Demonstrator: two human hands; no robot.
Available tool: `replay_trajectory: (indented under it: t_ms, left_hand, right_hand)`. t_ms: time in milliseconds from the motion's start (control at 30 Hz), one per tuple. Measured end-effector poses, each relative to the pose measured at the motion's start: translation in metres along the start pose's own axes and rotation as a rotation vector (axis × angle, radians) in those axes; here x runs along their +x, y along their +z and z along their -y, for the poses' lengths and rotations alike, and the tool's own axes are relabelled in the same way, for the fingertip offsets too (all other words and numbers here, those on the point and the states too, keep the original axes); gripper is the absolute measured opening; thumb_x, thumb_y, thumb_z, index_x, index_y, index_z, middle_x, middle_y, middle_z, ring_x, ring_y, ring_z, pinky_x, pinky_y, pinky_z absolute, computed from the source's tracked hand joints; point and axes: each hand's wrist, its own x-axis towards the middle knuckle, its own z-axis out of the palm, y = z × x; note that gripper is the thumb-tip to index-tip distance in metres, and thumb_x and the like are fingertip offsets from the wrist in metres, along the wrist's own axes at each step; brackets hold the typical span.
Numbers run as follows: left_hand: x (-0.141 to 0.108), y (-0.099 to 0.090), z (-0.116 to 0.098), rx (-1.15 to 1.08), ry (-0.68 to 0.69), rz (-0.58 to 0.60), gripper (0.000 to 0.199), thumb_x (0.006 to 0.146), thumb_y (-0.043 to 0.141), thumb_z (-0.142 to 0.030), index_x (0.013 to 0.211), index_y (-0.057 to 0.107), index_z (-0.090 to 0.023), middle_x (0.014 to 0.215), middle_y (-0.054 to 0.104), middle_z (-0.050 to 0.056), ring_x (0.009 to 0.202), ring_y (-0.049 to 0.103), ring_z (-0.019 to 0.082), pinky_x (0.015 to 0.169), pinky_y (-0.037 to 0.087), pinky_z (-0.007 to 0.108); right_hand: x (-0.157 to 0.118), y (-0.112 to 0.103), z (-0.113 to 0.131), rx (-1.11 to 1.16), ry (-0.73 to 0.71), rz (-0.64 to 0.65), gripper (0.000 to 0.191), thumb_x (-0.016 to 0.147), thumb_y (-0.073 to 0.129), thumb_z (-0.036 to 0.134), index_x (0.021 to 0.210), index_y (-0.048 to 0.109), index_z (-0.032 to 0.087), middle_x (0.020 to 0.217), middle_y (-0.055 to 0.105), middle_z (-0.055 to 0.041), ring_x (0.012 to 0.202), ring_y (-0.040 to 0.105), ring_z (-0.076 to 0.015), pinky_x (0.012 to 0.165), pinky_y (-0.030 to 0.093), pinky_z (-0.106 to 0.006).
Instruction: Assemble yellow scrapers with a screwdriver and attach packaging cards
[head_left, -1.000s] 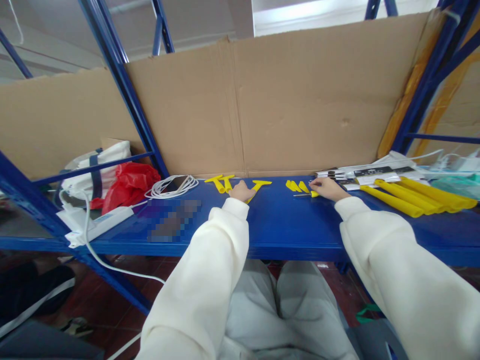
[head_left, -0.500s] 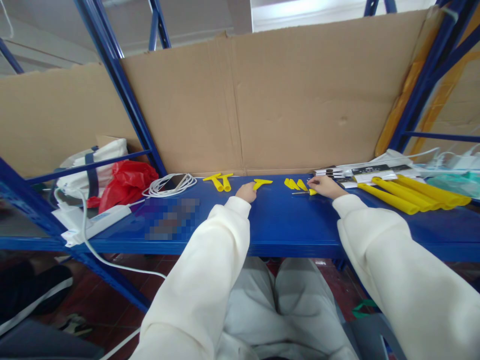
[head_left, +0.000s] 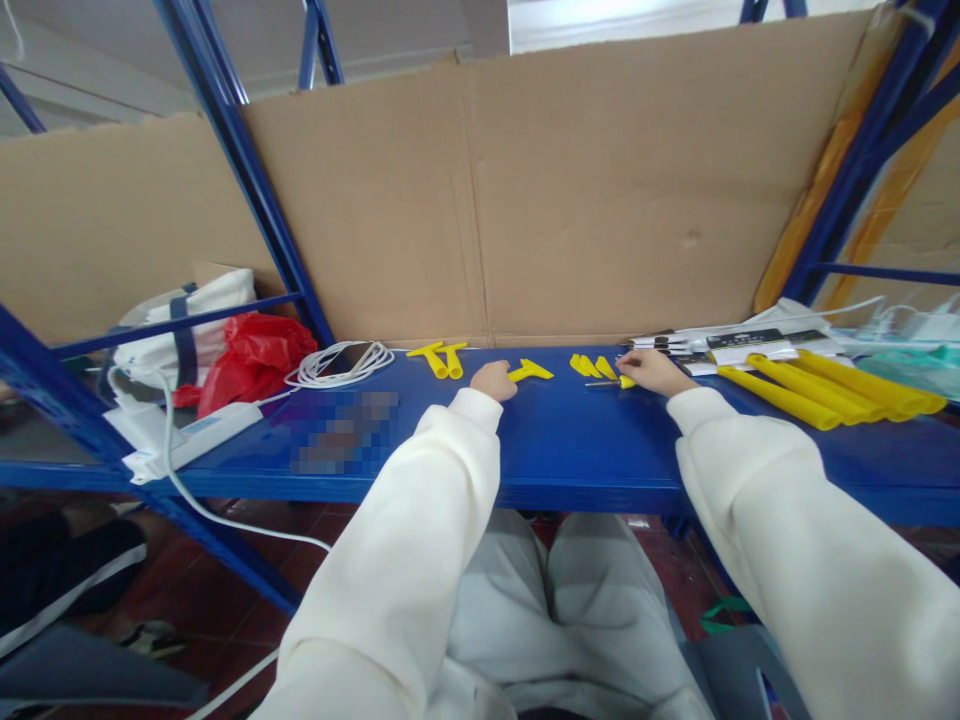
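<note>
My left hand (head_left: pixel 493 381) is closed around the stem of a yellow T-shaped plastic piece (head_left: pixel 533 371), whose crossbar sticks out to the right of the fingers. My right hand (head_left: pixel 652 371) is pinched on a small yellow piece (head_left: pixel 627 381) low over the blue shelf. A thin dark rod (head_left: pixel 601 384) lies just left of those fingertips; I cannot tell whether it joins that piece. Several small flat yellow pieces (head_left: pixel 583 365) lie in a row between my hands. Left of my left hand, two more yellow T-shaped pieces (head_left: pixel 454 363) rest side by side.
Long yellow tubes (head_left: pixel 787 396) and flat black-and-white packages (head_left: pixel 746 345) lie at the right. A coiled white cable (head_left: pixel 341 366), a white power strip (head_left: pixel 217 428) and a red plastic bag (head_left: pixel 259 355) are at the left. A cardboard panel (head_left: pixel 585 210) stands behind the blue shelf (head_left: pixel 577 440).
The T-shaped piece in my left hand has turned, its crossbar now slanting down to the right. My right hand has stayed nearly in place.
</note>
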Motion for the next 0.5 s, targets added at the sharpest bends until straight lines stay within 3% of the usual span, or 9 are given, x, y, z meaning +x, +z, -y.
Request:
replay_trajectory:
  t_ms: [233,500]
  left_hand:
    - [0.009,0.012,0.001,-0.062,0.175,0.001,0.050,0.089,0.052,-0.011,0.138,0.059,-0.018,0.137,0.063,0.006,0.129,0.057,0.021,0.109,0.040,0.025]
    - [0.010,0.012,0.003,-0.097,0.110,0.018,0.041,0.089,0.061,-0.023,0.130,0.067,-0.020,0.134,0.065,0.007,0.126,0.059,0.023,0.107,0.043,0.029]
  right_hand:
    - [-0.003,-0.001,0.004,0.017,0.033,0.013,0.025,0.082,0.055,0.013,0.094,0.077,0.013,0.103,0.077,-0.0100,0.099,0.071,-0.0226,0.092,0.052,-0.029]
    - [-0.004,-0.004,0.006,-0.020,0.060,0.057,0.027,0.080,0.053,0.009,0.089,0.077,0.016,0.098,0.078,-0.0055,0.095,0.071,-0.0188,0.086,0.052,-0.024]
